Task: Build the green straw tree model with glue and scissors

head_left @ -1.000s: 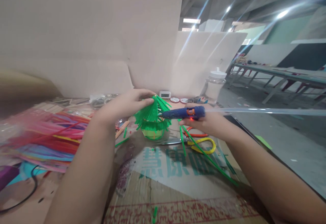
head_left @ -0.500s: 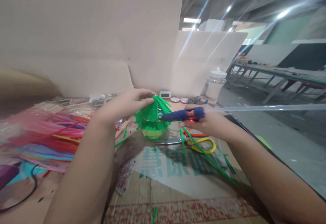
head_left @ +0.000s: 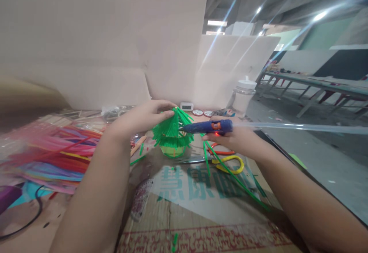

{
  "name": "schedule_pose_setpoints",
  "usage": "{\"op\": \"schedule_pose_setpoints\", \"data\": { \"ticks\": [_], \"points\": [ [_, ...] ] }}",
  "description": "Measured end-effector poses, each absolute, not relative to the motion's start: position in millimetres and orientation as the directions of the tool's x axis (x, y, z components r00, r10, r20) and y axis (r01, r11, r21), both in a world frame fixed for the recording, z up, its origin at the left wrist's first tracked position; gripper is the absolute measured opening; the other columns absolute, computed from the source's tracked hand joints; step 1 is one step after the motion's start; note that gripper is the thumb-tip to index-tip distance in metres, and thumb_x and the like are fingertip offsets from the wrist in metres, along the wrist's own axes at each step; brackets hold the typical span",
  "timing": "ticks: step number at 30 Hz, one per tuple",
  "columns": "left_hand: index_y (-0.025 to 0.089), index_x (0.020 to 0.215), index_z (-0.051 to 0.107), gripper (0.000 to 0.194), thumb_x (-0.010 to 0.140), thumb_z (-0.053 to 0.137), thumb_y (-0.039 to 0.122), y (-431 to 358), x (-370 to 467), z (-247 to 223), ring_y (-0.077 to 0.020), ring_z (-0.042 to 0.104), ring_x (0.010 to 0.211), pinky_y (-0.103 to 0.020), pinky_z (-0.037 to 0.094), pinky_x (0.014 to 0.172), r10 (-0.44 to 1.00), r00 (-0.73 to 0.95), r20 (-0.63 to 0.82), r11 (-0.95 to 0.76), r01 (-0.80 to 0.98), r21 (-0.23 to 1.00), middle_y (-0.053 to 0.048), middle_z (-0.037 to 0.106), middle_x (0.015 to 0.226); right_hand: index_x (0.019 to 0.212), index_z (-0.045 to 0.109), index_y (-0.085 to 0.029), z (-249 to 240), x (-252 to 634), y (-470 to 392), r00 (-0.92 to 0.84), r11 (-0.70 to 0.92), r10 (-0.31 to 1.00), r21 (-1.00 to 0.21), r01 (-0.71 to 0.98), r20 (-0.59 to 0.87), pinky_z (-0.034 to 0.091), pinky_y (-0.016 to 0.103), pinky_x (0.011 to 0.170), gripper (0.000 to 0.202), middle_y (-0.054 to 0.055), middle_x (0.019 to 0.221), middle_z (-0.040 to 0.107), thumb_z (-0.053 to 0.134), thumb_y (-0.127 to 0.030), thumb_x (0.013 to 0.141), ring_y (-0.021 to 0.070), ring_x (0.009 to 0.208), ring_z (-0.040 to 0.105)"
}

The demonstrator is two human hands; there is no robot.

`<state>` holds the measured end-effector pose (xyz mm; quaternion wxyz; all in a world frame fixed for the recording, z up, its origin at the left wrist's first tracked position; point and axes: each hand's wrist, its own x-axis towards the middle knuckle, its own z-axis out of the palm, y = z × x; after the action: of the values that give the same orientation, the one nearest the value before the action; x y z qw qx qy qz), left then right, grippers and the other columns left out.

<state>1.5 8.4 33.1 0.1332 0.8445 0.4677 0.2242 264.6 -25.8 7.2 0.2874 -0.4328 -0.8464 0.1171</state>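
A green cone-shaped model point(head_left: 172, 134), built of pipe-cleaner-like strips in layers, stands upright on the board. My left hand point(head_left: 152, 117) grips its top from the left side. My right hand point(head_left: 230, 138) is closed around a blue glue gun point(head_left: 205, 127), with a small red light showing beneath it. The gun's nozzle points left at the model's right side, between the upper and lower layers; whether it touches I cannot tell. A long clear glue stick point(head_left: 287, 126) juts from the gun's rear. Below lie yellow-handled scissors point(head_left: 231, 163) and loose green strips point(head_left: 244, 188).
Bundles of coloured pipe cleaners point(head_left: 66, 149) cover the left side. Orange-handled pliers or scissors point(head_left: 220, 149) lie under my right hand. Behind stand a small digital clock point(head_left: 186, 106), a clear bottle point(head_left: 243, 96) and tall white panels point(head_left: 100, 42).
The glue gun's nozzle has shifted very slightly up and to the right, and the glue stick's rear end has dropped a little. My left hand stays on the model's top.
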Motion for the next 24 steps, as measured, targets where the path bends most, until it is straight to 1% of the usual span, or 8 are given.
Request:
{"op": "schedule_pose_setpoints", "data": {
  "ticks": [6, 12, 15, 18, 21, 24],
  "points": [
    [0.024, 0.123, 0.063, 0.045, 0.091, 0.045, 0.049, 6.9, 3.6, 34.6, -0.0212, 0.066, 0.098, -0.028, 0.050, 0.087, 0.854, 0.455, 0.251, -0.520, 0.740, 0.427, -0.003, 0.072, 0.111, 0.087, 0.066, -0.019, 7.4, 264.9, -26.2, -0.397, 0.541, 0.835, -0.433, 0.721, 0.382, 0.034, 0.027, 0.057, 0.030, 0.002, 0.071, 0.062, 0.067, -0.048, 0.080, 0.0160, 0.063, 0.053],
    [0.023, 0.123, 0.064, 0.045, 0.090, 0.046, 0.048, 4.6, 5.6, 35.7, -0.0221, 0.066, 0.100, -0.028, 0.050, 0.088, 0.851, 0.458, 0.259, -0.526, 0.743, 0.414, -0.003, 0.073, 0.106, 0.100, 0.067, -0.021, 3.3, 267.3, -22.7, -0.373, 0.551, 0.819, -0.413, 0.725, 0.437, 0.038, 0.029, 0.062, 0.036, 0.004, 0.082, 0.068, 0.067, -0.051, 0.081, 0.0188, 0.073, 0.058],
    [0.023, 0.124, 0.063, 0.046, 0.090, 0.045, 0.048, 3.6, 6.6, 36.8, -0.0220, 0.066, 0.100, -0.029, 0.051, 0.088, 0.853, 0.458, 0.250, -0.522, 0.750, 0.406, -0.003, 0.073, 0.105, 0.096, 0.068, -0.020, 2.2, 267.7, -21.6, -0.355, 0.540, 0.819, -0.398, 0.742, 0.451, 0.037, 0.028, 0.060, 0.035, 0.004, 0.078, 0.066, 0.067, -0.051, 0.080, 0.0185, 0.069, 0.057],
    [0.024, 0.123, 0.064, 0.046, 0.090, 0.045, 0.050, 3.0, 7.3, 37.2, -0.0218, 0.066, 0.098, -0.029, 0.051, 0.087, 0.856, 0.451, 0.252, -0.517, 0.751, 0.411, -0.002, 0.073, 0.102, 0.097, 0.068, -0.020, 1.3, 267.2, -20.7, -0.318, 0.529, 0.822, -0.425, 0.735, 0.472, 0.038, 0.028, 0.059, 0.035, 0.003, 0.077, 0.066, 0.068, -0.050, 0.078, 0.0180, 0.066, 0.057],
    [0.024, 0.122, 0.065, 0.045, 0.090, 0.046, 0.049, 2.7, 7.8, 37.4, -0.0217, 0.067, 0.095, -0.029, 0.052, 0.084, 0.853, 0.454, 0.257, -0.522, 0.741, 0.422, -0.002, 0.073, 0.099, 0.099, 0.069, -0.022, 0.9, 266.1, -20.4, -0.270, 0.500, 0.837, -0.468, 0.729, 0.475, 0.041, 0.029, 0.061, 0.035, 0.004, 0.082, 0.069, 0.070, -0.049, 0.076, 0.0194, 0.070, 0.059],
    [0.025, 0.120, 0.066, 0.043, 0.090, 0.047, 0.048, 2.6, 8.6, 37.5, -0.0219, 0.066, 0.093, -0.030, 0.052, 0.082, 0.849, 0.459, 0.261, -0.528, 0.737, 0.423, -0.002, 0.074, 0.097, 0.098, 0.069, -0.022, 1.1, 265.6, -21.2, -0.264, 0.505, 0.831, -0.465, 0.727, 0.489, 0.044, 0.030, 0.063, 0.034, 0.005, 0.085, 0.069, 0.070, -0.048, 0.077, 0.0205, 0.073, 0.061]
  ]
}}
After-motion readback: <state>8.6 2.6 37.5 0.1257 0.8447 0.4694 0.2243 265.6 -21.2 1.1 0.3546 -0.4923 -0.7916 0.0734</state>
